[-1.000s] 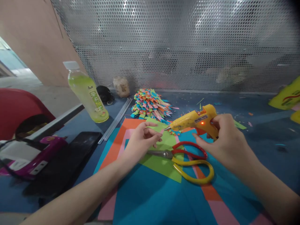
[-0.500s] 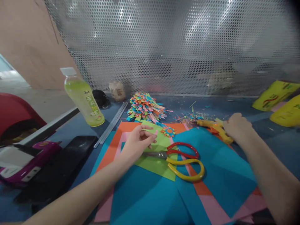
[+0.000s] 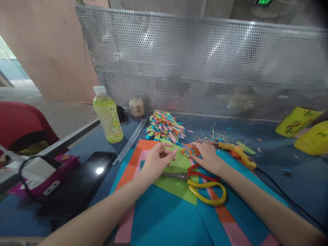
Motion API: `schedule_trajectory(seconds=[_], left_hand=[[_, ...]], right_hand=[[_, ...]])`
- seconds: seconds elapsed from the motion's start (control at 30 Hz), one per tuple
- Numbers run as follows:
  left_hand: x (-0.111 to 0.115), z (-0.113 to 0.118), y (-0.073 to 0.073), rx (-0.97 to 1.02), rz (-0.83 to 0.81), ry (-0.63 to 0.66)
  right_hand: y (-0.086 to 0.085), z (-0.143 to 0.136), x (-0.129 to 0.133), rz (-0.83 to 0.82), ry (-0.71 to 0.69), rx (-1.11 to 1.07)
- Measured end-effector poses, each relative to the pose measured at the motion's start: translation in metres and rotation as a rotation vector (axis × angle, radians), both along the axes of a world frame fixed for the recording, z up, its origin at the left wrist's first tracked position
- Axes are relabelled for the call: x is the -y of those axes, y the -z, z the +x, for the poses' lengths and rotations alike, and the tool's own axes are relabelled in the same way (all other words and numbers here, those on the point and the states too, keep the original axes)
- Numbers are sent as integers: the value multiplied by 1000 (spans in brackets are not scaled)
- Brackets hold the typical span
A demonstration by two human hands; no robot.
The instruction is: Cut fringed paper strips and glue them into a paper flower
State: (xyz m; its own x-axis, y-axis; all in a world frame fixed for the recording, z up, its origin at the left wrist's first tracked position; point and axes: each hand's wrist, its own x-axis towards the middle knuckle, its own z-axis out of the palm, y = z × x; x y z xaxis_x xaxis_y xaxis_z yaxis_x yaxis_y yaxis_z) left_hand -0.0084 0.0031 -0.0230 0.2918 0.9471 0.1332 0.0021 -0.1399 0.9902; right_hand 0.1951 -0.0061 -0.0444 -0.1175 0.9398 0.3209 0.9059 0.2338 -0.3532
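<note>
My left hand (image 3: 160, 160) is over the green paper (image 3: 176, 189), its thumb and fingers pinched around what looks like a small pink paper strip (image 3: 175, 150). My right hand (image 3: 208, 157) reaches across to a small round paper flower (image 3: 188, 152) with an orange middle and coloured fringe. Thumb and fingers lie apart at the flower's right edge, and whether they grip it is unclear. Scissors (image 3: 183, 176) with one red and one yellow handle lie below both hands on the sheets. To the right rests a yellow glue gun (image 3: 242, 155), its cord trailing right.
A stack of fringed paper flowers (image 3: 165, 126) stands behind, beside paper scraps and clear glue sticks (image 3: 130, 141). At left are a drink bottle (image 3: 109, 118), a black phone (image 3: 82, 181) and a purple power strip (image 3: 56, 181). Yellow packs (image 3: 297, 121) sit far right, before a perforated metal screen (image 3: 194, 65).
My right hand has let go of the glue gun, now lying on the table, and moved left to the paper flower. The left hand keeps its pinch. The view has tilted up.
</note>
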Motion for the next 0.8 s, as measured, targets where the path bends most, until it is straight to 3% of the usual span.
schedule_trajectory(seconds=[0.23, 0.5, 0.7, 0.8], left_hand=[[2, 1, 1, -23, 11, 31], [3, 0, 1, -57, -1, 38], [7, 10, 1, -25, -38, 100], [10, 16, -1, -14, -109, 104]], right_hand=[[-7, 6, 0, 27, -73, -220], [-19, 20, 9, -12, -74, -663], [-38, 12, 28, -171, -130, -989], [-42, 1, 35, -344, -180, -1308]])
